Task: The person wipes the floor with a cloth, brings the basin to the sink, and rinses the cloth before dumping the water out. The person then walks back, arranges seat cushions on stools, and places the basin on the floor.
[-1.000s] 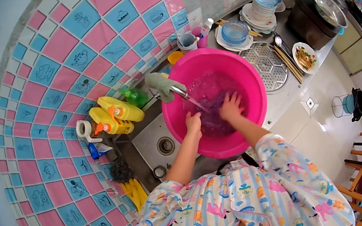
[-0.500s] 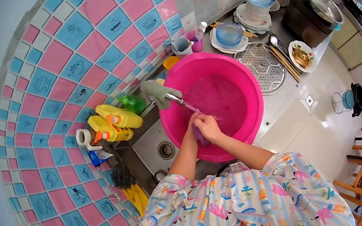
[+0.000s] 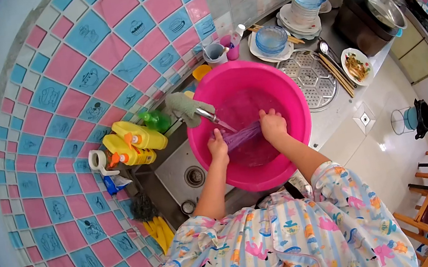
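Observation:
A purple cloth (image 3: pixel 244 136) is stretched between my two hands inside a pink basin (image 3: pixel 302 112). My left hand (image 3: pixel 218 146) is closed on the cloth's left end, and my right hand (image 3: pixel 273 124) grips its right end. Water runs from the faucet (image 3: pixel 207 116) just above the cloth's left part. A grey-green cloth (image 3: pixel 183 107) is draped over the faucet's body. Pinkish water lies in the basin below my hands.
The basin stands over a steel sink (image 3: pixel 174 175) with a drain. Yellow bottles (image 3: pixel 138 141) and a green bottle (image 3: pixel 156 121) line the left wall. Stacked bowls (image 3: pixel 271 40), a perforated steel rack (image 3: pixel 308 79), chopsticks (image 3: pixel 336 75) and a plate of food (image 3: pixel 357 66) occupy the counter.
My hands have moved apart, from close together at the basin's near left to opposite sides of it. The bunched purple cloth is now pulled out lengthwise between them.

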Demonstrator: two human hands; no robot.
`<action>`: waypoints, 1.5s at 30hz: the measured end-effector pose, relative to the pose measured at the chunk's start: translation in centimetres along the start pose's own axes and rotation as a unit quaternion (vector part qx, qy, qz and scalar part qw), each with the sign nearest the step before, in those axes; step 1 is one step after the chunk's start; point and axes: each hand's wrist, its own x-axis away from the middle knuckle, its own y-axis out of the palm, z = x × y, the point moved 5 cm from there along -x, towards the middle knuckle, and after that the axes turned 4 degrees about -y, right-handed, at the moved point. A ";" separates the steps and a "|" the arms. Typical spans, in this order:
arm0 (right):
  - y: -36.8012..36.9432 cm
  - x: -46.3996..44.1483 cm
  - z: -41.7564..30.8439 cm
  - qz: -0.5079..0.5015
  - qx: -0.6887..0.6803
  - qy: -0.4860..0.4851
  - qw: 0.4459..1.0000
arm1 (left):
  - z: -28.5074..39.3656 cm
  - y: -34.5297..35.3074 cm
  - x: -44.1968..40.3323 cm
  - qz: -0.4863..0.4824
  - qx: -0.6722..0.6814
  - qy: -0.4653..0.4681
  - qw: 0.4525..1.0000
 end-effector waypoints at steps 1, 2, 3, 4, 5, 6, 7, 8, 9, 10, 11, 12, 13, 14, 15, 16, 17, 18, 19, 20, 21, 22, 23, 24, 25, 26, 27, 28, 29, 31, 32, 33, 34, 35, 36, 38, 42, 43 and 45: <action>1.6 -0.1 0.0 -0.003 0.025 0.012 1.000 | -1.4 -0.2 -1.3 -0.007 -0.052 0.001 0.999; 3.3 0.3 -0.2 -0.005 0.050 0.025 0.998 | -3.4 -0.4 -3.2 -0.015 -0.104 0.002 0.994; 4.6 0.9 -0.7 -0.006 0.075 0.039 0.996 | -5.1 -0.5 -4.8 -0.022 -0.156 0.003 0.988; 4.0 2.5 -2.3 -0.062 0.085 0.078 0.991 | -6.2 0.1 -5.1 -0.048 -0.157 -0.019 0.986; 6.4 2.6 -3.4 -0.090 0.116 0.104 0.984 | -6.1 0.5 -4.1 -0.049 -0.135 -0.074 0.987; 7.2 3.6 -5.3 -0.124 0.130 0.039 0.983 | -5.2 1.0 -2.4 -0.050 -0.113 -0.129 0.984; 7.7 4.2 -6.6 -0.158 0.145 -0.026 0.976 | -4.6 1.3 -1.2 -0.053 -0.090 -0.183 0.977; 8.0 4.0 -6.5 -0.185 0.126 -0.078 0.972 | -6.9 1.3 -2.9 -0.086 -0.058 -0.193 0.976; 8.4 3.7 -6.0 -0.211 0.107 -0.131 0.963 | -7.3 1.3 -3.1 -0.101 -0.040 -0.215 0.971; 8.9 3.6 -5.9 -0.237 0.087 -0.183 0.950 | -7.8 1.1 -3.3 -0.115 -0.023 -0.237 0.964; 9.1 3.2 -5.1 -0.223 0.071 -0.113 0.966 | -8.2 1.1 -3.4 -0.129 -0.005 -0.258 0.957; 8.7 2.9 -4.4 -0.208 0.053 -0.043 0.976 | -8.1 0.9 -3.2 -0.104 -0.014 -0.270 0.957; 8.4 2.8 -3.7 -0.191 0.035 0.028 0.981 | -8.0 0.8 -2.8 -0.078 -0.024 -0.282 0.956; 8.1 2.9 -3.0 -0.173 0.016 0.100 0.980 | -7.8 0.8 -2.4 -0.053 -0.036 -0.293 0.954; 8.2 3.1 -3.3 -0.166 -0.044 0.098 0.980 | -8.0 1.5 -1.9 -0.092 0.005 -0.330 0.939; 8.4 3.6 -4.0 -0.158 -0.104 0.096 0.977 | -8.3 2.1 -1.3 -0.132 0.045 -0.366 0.920; 8.5 3.8 -4.6 -0.148 -0.164 0.095 0.971 | -8.4 2.9 -0.6 -0.171 0.084 -0.400 0.897; 8.2 3.7 -5.1 -0.118 -0.241 0.097 0.959 | -9.5 4.2 -1.0 -0.250 0.175 -0.378 0.874; 7.9 3.7 -5.7 -0.087 -0.315 0.097 0.940 | -9.9 4.1 -1.6 -0.244 0.174 -0.366 0.881; 7.6 3.6 -6.2 -0.056 -0.387 0.096 0.915 | -10.1 3.8 -2.2 -0.238 0.173 -0.353 0.888; 7.3 3.4 -6.7 -0.025 -0.457 0.094 0.884 | -10.3 3.6 -3.1 -0.232 0.172 -0.340 0.895; 5.5 3.6 -7.6 0.000 -0.455 0.064 0.888 | -10.5 3.7 -3.9 -0.303 0.244 -0.370 0.844; 2.2 4.5 -8.6 0.025 -0.453 0.036 0.890 | -10.4 4.0 -4.7 -0.440 0.307 -0.334 0.775; -0.5 5.3 -9.2 0.050 -0.451 0.008 0.891 | -8.6 4.3 -3.5 -0.502 0.277 -0.266 0.775; -2.0 5.7 -9.5 0.054 -0.426 -0.024 0.903 | -7.1 5.0 -2.3 -0.526 0.283 -0.245 0.764; -3.2 6.0 -9.8 0.057 -0.401 -0.056 0.913 | -6.3 5.5 -1.5 -0.548 0.288 -0.224 0.752; -3.8 6.2 -10.1 0.060 -0.374 -0.088 0.921 | -5.8 6.3 -0.8 -0.534 0.331 -0.252 0.736; -4.2 6.2 -9.7 0.101 -0.313 -0.096 0.940 | -5.4 6.7 -0.6 -0.495 0.337 -0.265 0.756; -4.3 5.6 -8.7 0.092 -0.323 -0.076 0.939 | -4.7 7.1 -0.3 -0.454 0.342 -0.275 0.775; -3.3 3.4 -5.9 0.071 -0.222 -0.049 0.971 | -0.6 6.8 3.1 -0.314 0.274 -0.265 0.869; -2.5 2.4 -4.4 0.070 -0.185 -0.049 0.979 | 0.1 7.6 4.2 -0.346 0.287 -0.263 0.853; -2.0 1.6 -3.0 0.069 -0.148 -0.050 0.985 | 1.1 7.6 5.6 -0.352 0.254 -0.249 0.866; -2.1 1.1 -1.3 0.068 -0.138 0.007 0.988 | 0.8 7.4 5.4 -0.359 0.259 -0.230 0.867; -2.1 0.8 0.3 0.066 -0.126 0.064 0.988 | 0.4 7.1 5.0 -0.366 0.264 -0.211 0.867; -2.2 0.4 1.5 0.046 -0.118 0.074 0.989 | -1.1 6.1 4.0 -0.281 0.240 -0.250 0.895; -1.9 0.5 2.5 -0.015 -0.049 0.086 0.995 | -4.6 3.8 2.0 -0.105 0.184 -0.323 0.922; -0.5 1.5 1.3 -0.243 0.028 0.092 0.965 | -12.2 1.4 -2.0 -0.015 0.175 -0.369 0.913; -0.4 1.4 0.5 -0.227 0.033 0.080 0.970 | -12.6 1.0 -2.3 -0.008 0.173 -0.371 0.912; 0.7 1.5 -0.7 -0.194 0.045 0.058 0.978 | -12.7 0.9 -2.8 -0.006 0.161 -0.354 0.921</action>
